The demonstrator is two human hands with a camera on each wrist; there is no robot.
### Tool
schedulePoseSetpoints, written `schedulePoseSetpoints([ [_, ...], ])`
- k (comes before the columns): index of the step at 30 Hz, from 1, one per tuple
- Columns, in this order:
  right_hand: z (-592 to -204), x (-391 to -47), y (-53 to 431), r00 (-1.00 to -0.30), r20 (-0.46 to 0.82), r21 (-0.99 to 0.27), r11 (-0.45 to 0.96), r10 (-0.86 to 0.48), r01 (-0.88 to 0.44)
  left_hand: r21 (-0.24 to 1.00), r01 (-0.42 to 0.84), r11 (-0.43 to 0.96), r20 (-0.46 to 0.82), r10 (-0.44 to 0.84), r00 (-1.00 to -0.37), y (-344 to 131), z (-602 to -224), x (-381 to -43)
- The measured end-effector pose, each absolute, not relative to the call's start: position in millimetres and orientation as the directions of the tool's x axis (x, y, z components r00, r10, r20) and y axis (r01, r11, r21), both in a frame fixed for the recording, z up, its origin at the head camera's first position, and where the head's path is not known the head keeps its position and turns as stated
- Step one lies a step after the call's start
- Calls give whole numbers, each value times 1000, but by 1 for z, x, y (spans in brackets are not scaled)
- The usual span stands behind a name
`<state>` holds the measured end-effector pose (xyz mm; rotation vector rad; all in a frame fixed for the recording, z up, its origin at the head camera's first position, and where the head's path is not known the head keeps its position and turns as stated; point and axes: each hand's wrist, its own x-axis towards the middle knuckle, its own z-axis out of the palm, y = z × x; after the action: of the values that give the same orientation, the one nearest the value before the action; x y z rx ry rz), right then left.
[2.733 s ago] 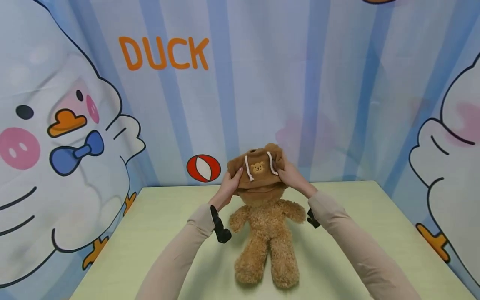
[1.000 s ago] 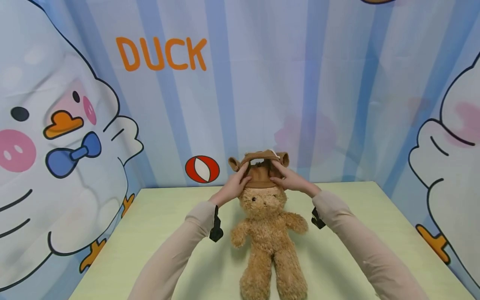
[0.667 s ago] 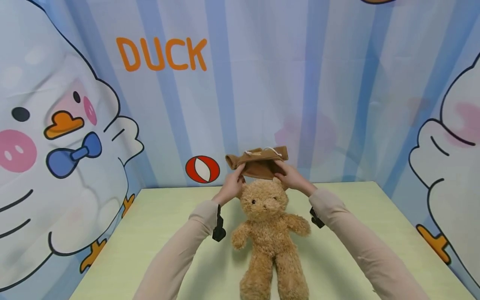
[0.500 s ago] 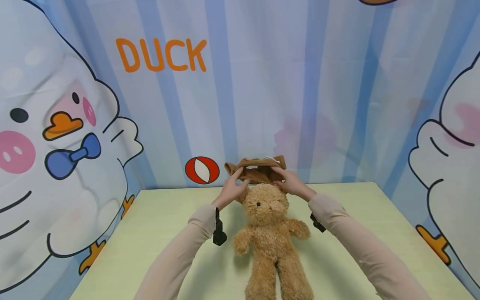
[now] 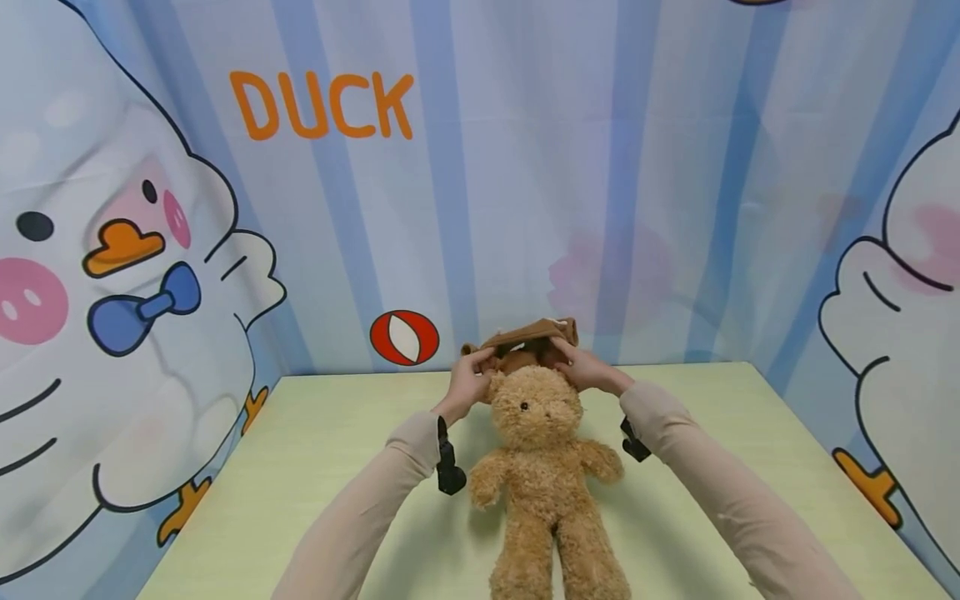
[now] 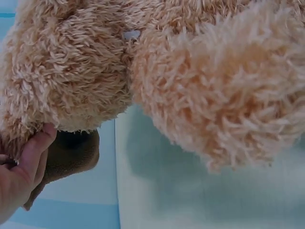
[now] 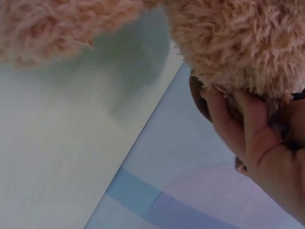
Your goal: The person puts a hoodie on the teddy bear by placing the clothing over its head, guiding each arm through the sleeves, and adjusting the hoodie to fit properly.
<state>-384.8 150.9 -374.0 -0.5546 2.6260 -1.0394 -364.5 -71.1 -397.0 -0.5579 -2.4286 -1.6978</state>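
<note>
A fluffy light-brown teddy bear lies on its back, face up, its head toward the far table edge. Just beyond the head is a small brown hoodie, its opening spread above the bear's ears. My left hand grips one side of that opening, beside the bear's ear. On the opposite side, my right hand pinches the cloth, fingers partly inside. In the left wrist view, a brown sleeve hangs behind the left fingers. The right wrist view has the right hand against the fur, with brown cloth behind it.
The pale yellow-green table ends just behind the bear's head. Past it hangs a blue striped curtain printed with ducks, a red-and-white ball and the word DUCK.
The hoodie first covered the bear's face, then was lifted off upward and turned so its opening shows. Now it sits lower behind the head, and the bear's face is uncovered.
</note>
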Motion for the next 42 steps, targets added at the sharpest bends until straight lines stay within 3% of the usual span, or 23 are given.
schedulePoseSetpoints([
  [2,-374,-386,153,-882,-184,-714,676,-434,-183,883,382,271,318,252,-914,-73,-407,-371],
  [6,-374,-386,155,-860,-287,-695,709,-423,-117,897,395,200,320,323,-891,-78,-460,-415],
  [9,-375,-386,156,-846,-344,-687,723,-407,-68,903,350,249,258,339,-905,-77,-496,-450],
  [11,-376,-385,156,-839,-376,-697,717,-393,-23,853,408,327,290,353,-889,-76,-503,-456],
  [14,-378,-383,156,-830,-377,-759,651,-411,22,750,489,446,341,372,-863,-78,-501,-450],
  [17,-380,-382,155,-822,-353,-796,605,-446,13,735,460,498,289,385,-877,-79,-462,-409],
  [19,-382,-381,154,-828,-326,-808,590,-456,-7,773,400,492,214,391,-895,-82,-460,-405],
  [20,-383,-380,154,-831,-313,-812,583,-459,-16,796,407,448,221,411,-885,-85,-461,-404],
  [24,-392,-380,153,-856,-263,-842,539,-445,-22,898,242,368,101,362,-927,-86,-455,-397],
  [28,-402,-381,154,-869,-203,-882,470,-451,-38,961,82,265,3,289,-957,-78,-413,-352],
  [33,-407,-377,159,-887,-122,-896,434,-445,-94,988,47,144,7,269,-963,-73,-401,-337],
  [39,-416,-372,169,-872,-71,-898,411,-484,-155,999,-18,48,-30,269,-963,-75,-422,-349],
  [42,-422,-372,176,-869,-14,-877,424,-494,-226,998,-10,69,-30,303,-952,-77,-434,-357],
])
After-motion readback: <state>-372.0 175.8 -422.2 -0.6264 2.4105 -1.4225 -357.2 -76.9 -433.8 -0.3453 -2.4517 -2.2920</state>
